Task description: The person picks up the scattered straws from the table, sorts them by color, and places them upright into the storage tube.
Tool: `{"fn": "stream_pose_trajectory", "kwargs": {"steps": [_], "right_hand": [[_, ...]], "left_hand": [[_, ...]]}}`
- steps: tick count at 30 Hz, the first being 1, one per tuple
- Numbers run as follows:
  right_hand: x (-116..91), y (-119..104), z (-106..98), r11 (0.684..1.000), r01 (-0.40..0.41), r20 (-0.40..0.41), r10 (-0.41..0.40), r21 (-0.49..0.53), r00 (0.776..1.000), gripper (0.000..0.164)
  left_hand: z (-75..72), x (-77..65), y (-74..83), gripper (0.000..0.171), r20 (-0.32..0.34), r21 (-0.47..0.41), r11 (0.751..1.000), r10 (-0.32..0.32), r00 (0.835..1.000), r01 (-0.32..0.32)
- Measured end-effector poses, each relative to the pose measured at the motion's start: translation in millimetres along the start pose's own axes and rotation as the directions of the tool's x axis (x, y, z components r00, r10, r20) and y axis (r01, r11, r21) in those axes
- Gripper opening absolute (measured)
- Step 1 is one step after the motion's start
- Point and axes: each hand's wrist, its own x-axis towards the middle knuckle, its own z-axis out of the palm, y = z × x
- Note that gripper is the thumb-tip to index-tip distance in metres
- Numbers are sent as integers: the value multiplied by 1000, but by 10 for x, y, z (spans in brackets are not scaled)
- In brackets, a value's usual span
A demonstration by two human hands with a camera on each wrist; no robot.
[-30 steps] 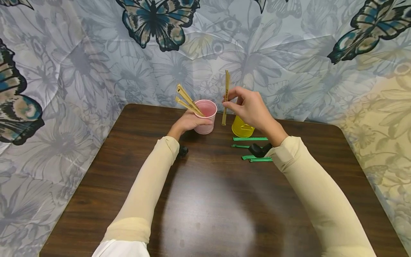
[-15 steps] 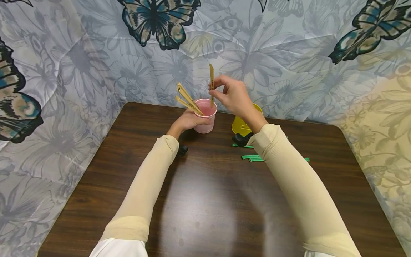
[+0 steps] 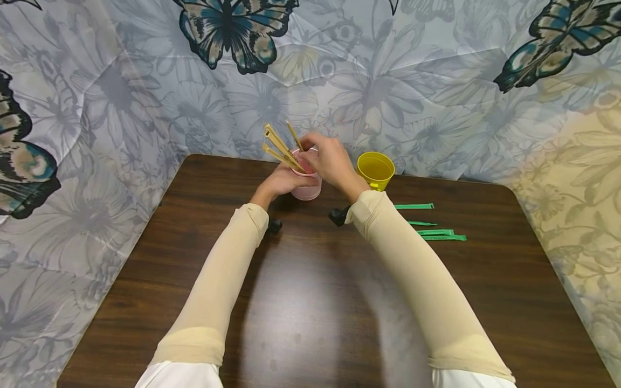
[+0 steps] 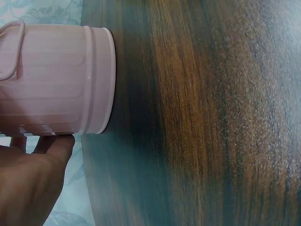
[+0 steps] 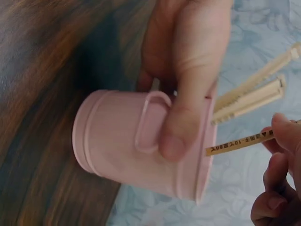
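Note:
My left hand grips a pink bucket-shaped cup, its thumb lying over the cup's side by the small handle in the right wrist view. Several yellow-wrapped straws lean out of the cup toward the left. Between thumb and fingers my right hand pinches another yellow-wrapped straw, printed with dark characters. That straw's lower end is at the cup's mouth; how far it reaches inside is hard to tell. In the left wrist view the cup shows side-on with its base near the table, fingers beneath it.
A yellow cup stands right of my right hand, near the table's back edge. Several green-wrapped straws lie on the dark wooden table, partly behind my right sleeve. A butterfly-print cloth hangs behind the table.
My right hand has moved left from above the yellow cup to the pink cup, carrying its straw, which now tilts and sits lower. My left hand has stayed on the pink cup.

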Motion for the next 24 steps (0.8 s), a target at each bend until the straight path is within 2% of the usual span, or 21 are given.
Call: {"fn": "stream_pose_trajectory", "kwargs": {"steps": [4,7,11,14,18,21,24], "right_hand": [[17,5,64,999,-23,4,23,-39,1000,21],[21,26,74,998,-33,8,34,-45,999,21],[15,52,65,998,-48,-5,48,-44,999,20],[9,58,63,998,-51,-12,51,-29,999,20],[1,54,75,998,-69,2,69,-6,998,22],[-9,50,81,997,-75,23,76,-8,997,25],[-32,46,69,998,-61,31,61,-13,998,26]], "left_hand": [[0,14,10,51,1,30,1000,-5,1000,5],[12,26,11,45,4,18,1000,-22,1000,22],[25,51,13,30,10,3,1000,6,1000,-6],[24,58,14,27,15,3,1000,27,1000,-27],[20,23,28,36,5,6,999,-32,999,32],[20,-13,46,45,-12,42,997,-66,998,66],[20,-28,60,50,-9,79,996,-44,999,45]]}}
